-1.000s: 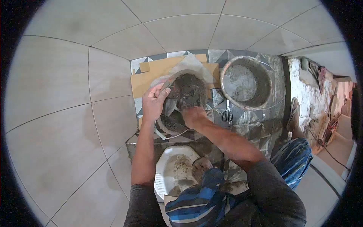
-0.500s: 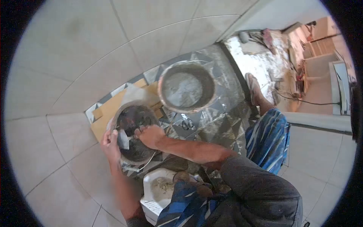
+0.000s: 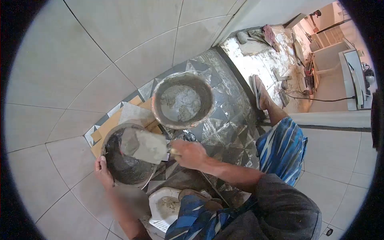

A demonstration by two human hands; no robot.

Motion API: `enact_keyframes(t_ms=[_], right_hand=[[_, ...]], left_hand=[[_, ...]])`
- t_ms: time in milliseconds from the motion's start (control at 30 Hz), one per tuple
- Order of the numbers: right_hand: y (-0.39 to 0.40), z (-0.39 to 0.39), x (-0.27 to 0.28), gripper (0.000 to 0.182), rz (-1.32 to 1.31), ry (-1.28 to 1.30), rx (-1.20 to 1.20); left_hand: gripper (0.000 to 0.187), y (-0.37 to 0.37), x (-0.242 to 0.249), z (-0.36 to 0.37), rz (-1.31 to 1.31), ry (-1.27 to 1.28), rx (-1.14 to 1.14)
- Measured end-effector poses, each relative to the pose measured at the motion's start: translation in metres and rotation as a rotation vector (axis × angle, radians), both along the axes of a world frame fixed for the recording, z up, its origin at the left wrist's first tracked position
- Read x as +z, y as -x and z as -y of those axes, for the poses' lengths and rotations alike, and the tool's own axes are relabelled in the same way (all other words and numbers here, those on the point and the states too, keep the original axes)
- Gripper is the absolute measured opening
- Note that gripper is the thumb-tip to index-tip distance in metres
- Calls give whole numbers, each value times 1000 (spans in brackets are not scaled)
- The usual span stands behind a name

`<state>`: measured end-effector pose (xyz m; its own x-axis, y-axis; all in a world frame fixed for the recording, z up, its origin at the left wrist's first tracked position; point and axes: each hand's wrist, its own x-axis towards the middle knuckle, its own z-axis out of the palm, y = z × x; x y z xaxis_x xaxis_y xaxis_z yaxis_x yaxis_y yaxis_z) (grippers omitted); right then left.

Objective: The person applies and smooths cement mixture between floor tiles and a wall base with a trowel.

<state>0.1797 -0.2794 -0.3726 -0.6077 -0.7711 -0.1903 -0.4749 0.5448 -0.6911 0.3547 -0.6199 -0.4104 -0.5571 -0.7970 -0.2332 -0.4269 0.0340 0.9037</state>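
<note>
Mortar-smeared trowel (image 3: 145, 146) is hovering flat over the small bucket (image 3: 120, 168), the right hand (image 3: 189, 154) fingers wrapping its handle. Left hand (image 3: 103, 172) is gripping that bucket's rim. Beyond the bucket, a larger basin (image 3: 160, 90) is sitting on the patterned floor (image 3: 228, 124). No writing is legible.

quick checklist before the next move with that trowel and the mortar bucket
1. Right hand has a firm grip on the trowel handle: ok, fingers wrap it.
2. Left hand steadies the small bucket: ok, it grips the near rim.
3. Mortar load sits on the blade: ok, grey mortar covers it, blade roughly level over the bucket.
4. Small bucket holds enough mortar: cannot tell, the inside is dark and partly hidden by the blade.
5. Large bucket stands clear of the trowel: ok, it stands apart, behind the small one.
6. Squat toilet pan free of spilled mortar: not ok, debris lies in it.
</note>
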Motion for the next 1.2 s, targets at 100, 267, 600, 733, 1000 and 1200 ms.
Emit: enact_keyframes(t_ms=[100,267,600,733,1000,1200], right_hand=[[34,-26,30,40,-62,-7,-165],[126,-76,57,38,-274,171,-441],[261,-190,-131,47,-65,-70,-886],[295,-222,-197,31,-101,-108,-972],[337,-259,-207,24,240,-127,-960],[363,-237,-130,27,624,-125,-938]], left_hand=[[37,0,0,3,38,33,-3],[24,6,4,1,-51,-45,55],[38,11,10,2,101,-32,-87],[28,13,1,-4,39,5,-34],[21,17,-4,-10,-5,-157,54],[24,11,-15,-12,95,-68,167]])
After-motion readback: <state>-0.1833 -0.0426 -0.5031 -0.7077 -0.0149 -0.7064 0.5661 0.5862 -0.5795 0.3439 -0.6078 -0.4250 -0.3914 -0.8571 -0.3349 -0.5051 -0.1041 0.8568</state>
